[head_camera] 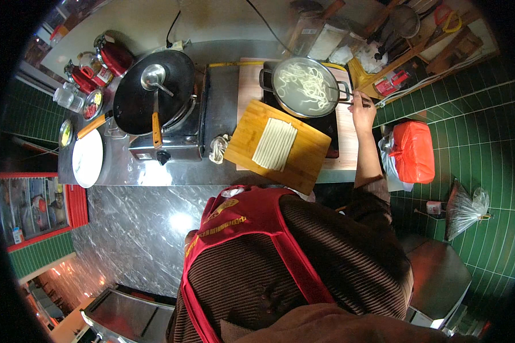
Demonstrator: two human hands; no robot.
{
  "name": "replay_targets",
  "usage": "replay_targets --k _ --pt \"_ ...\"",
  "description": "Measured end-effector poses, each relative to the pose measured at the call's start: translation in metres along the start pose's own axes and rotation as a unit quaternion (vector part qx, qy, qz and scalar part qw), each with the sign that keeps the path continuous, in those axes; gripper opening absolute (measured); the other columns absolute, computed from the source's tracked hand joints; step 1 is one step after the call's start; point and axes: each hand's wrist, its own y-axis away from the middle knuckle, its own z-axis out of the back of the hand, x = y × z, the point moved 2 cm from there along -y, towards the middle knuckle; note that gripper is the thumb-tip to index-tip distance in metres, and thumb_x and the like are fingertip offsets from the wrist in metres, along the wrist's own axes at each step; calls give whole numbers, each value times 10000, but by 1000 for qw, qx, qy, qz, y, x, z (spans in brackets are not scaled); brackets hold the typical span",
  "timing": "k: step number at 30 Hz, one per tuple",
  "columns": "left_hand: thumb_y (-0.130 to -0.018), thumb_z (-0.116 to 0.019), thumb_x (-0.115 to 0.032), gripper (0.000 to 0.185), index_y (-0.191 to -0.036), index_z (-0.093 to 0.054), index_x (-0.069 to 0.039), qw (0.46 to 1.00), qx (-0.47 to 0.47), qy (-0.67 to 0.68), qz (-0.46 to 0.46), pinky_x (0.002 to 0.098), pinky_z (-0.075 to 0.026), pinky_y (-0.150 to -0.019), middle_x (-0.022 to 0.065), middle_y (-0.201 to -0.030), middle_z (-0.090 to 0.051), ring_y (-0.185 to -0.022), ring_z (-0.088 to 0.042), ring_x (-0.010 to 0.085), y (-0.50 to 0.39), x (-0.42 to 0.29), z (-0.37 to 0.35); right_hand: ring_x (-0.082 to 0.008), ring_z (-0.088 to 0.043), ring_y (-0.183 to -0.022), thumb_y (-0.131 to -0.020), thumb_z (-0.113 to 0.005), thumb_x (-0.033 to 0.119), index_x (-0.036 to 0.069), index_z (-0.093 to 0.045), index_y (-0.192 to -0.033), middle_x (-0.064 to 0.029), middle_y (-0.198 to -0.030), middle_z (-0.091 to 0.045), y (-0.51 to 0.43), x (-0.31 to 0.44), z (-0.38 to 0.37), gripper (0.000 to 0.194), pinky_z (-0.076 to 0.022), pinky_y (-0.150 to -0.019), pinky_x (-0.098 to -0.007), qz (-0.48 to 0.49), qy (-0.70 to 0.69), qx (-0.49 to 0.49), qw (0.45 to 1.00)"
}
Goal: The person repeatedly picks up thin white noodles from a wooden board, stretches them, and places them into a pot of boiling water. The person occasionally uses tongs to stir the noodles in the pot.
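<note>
My right hand (362,112) grips a pair of dark chopsticks (347,102), whose tips reach over the rim into a two-handled metal pot (279,96). White noodles (311,83) lie in cloudy liquid inside it. The pot stands on a black cooktop (332,139). In front of the pot, a bamboo cutting board (311,160) lies at an angle, partly over the cooktop, bearing a row of white dough strips (274,143). My left hand is not clearly seen; only a bit of skin shows beside the red apron (257,210), low at its left edge.
A black wok (133,103) with a metal ladle (153,77) sits on a gas stove (167,150) at left. Beyond it are a white oval plate (88,158) and small bowls of chopped food. A crumpled cloth (218,150) lies left of the board. Containers stand behind the pot.
</note>
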Motion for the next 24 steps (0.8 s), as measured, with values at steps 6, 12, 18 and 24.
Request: replay_targets --k 6,12,18,24 --pt "-855 -496 -290 295 -878 -698 -77 1000 0 1 4 454 -514 -816 176 -1004 -666 -940 -636 370 4 1 0 -165 -613 -603 -955 -543 219 -16 -594 -1150 -124 -916 -650 1 -47 -16 310 -512 -563 -267 -98 -199 -38 974" --pt "-853 -496 -292 296 -882 -699 -78 1000 -3 7 11 452 -514 -820 175 -1011 -665 -945 -635 370 13 4 -2 -185 -627 -565 -966 -521 185 -41 -605 -1062 -129 -854 -641 -3 -71 -52 260 -527 -513 -277 -141 -291 -40 946" --pt "-851 -497 -294 298 -887 -699 -79 1000 -2 5 12 450 -513 -825 175 -1018 -664 -950 -633 369 18 7 -5 -235 -648 -601 -933 -533 178 -31 -601 -962 -120 -807 -617 7 -88 -55 222 -555 -548 -312 -203 -346 -73 913" --pt "-850 -497 -296 299 -891 -699 -80 1000 4 1 18 448 -512 -829 174 -1025 -663 -956 -632 368 16 11 -7 -243 -645 -780 -947 -497 206 -29 -578 -907 -121 -834 -634 17 -122 -41 252 -572 -707 -325 -301 -500 -125 802"
